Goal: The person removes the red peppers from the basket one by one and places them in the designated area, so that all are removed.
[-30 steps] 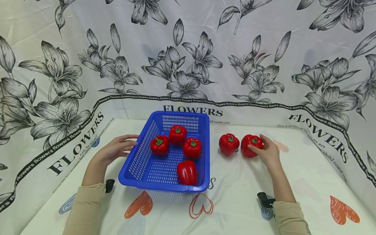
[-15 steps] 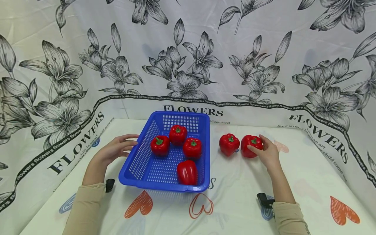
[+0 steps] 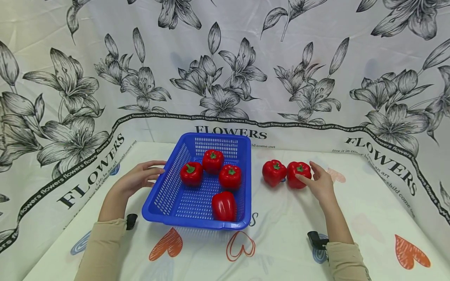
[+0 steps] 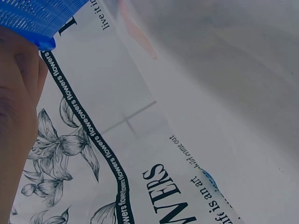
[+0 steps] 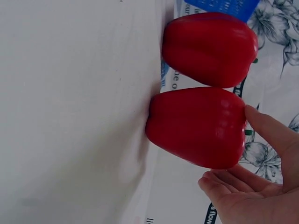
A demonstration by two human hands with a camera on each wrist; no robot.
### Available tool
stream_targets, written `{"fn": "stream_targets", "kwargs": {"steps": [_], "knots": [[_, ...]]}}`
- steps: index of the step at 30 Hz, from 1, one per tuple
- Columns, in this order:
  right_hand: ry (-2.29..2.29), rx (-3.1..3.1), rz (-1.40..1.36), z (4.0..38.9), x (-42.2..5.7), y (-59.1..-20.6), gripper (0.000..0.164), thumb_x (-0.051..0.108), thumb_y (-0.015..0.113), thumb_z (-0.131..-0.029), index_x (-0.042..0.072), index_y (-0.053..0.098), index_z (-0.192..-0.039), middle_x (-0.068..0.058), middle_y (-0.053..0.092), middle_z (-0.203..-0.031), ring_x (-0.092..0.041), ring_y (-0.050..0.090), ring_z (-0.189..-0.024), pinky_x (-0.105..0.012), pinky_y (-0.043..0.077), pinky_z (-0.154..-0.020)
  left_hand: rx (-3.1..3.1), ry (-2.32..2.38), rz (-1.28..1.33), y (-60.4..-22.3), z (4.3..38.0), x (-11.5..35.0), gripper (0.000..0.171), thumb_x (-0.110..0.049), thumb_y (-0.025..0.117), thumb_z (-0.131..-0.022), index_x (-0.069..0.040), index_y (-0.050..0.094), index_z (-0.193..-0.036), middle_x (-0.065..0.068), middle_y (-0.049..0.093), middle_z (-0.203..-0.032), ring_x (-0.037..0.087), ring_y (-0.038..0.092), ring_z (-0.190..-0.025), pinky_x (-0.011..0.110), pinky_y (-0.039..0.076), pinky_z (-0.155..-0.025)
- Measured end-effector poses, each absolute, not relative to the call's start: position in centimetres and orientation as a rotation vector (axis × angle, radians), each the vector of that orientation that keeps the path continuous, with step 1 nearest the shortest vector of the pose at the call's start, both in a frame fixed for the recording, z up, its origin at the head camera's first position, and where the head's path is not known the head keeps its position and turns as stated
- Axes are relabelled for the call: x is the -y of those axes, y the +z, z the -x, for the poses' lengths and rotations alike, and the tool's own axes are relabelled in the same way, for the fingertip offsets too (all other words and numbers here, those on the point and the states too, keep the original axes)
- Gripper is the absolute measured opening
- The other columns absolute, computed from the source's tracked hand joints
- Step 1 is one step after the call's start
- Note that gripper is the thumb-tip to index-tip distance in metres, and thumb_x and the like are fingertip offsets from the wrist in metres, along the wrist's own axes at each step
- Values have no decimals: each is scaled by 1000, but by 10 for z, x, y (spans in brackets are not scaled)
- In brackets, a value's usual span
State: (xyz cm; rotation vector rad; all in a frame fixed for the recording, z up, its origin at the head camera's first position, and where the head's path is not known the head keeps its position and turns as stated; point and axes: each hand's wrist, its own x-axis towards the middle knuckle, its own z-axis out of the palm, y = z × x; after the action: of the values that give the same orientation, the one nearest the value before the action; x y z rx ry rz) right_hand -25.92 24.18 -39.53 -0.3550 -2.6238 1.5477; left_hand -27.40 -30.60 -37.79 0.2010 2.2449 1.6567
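Two red bell peppers stand side by side on the white cloth: one nearer the basket (image 3: 274, 173) and one (image 3: 298, 180) beside my right hand (image 3: 321, 185). That hand's thumb lies at the top edge of the nearer bell pepper (image 5: 196, 128), and its fingers are spread beside it, not closed round it. My left hand (image 3: 138, 179) has its fingertips at the left wall of a blue plastic basket (image 3: 165, 225); contact is hard to tell. Several red bell peppers lie in the basket, one of them (image 3: 224, 206) on its side. In the left wrist view my left hand (image 4: 16, 102) is partly cut off.
A white cloth (image 3: 281, 242) with printed hearts covers the table. Behind and at both sides rises a flower-patterned curtain (image 3: 218, 47). Wrist cameras, such as the right one (image 3: 317, 239), sit on both arms.
The bell pepper by my right hand has shifted slightly left, close against the other one, and a gap shows between it and the fingers. My left hand and the basket have not moved.
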Motion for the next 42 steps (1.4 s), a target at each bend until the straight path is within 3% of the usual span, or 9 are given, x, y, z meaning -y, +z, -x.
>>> {"fn": "stream_targets", "kwargs": {"steps": [24, 42], "knots": [[1561, 2562, 336, 244, -227, -369, 81, 36, 66, -92, 14, 22, -156, -14, 25, -161, -34, 25, -149, -47, 32, -114, -2249, 1647, -206, -378, 276, 308, 59, -26, 53, -100, 2, 31, -147, -11, 69, -101, 8, 68, -91, 31, 56, -81], [1637, 2598, 98, 226, -196, -343, 83, 42, 68, -89, 13, 27, -155, -9, 31, -160, -27, 29, -149, -41, 32, -115, -2248, 1654, -208, -378, 275, 307, 60, -26, 53, -100, 2, 30, -147, -10, 69, -100, 8, 68, -90, 32, 56, -81]]}}
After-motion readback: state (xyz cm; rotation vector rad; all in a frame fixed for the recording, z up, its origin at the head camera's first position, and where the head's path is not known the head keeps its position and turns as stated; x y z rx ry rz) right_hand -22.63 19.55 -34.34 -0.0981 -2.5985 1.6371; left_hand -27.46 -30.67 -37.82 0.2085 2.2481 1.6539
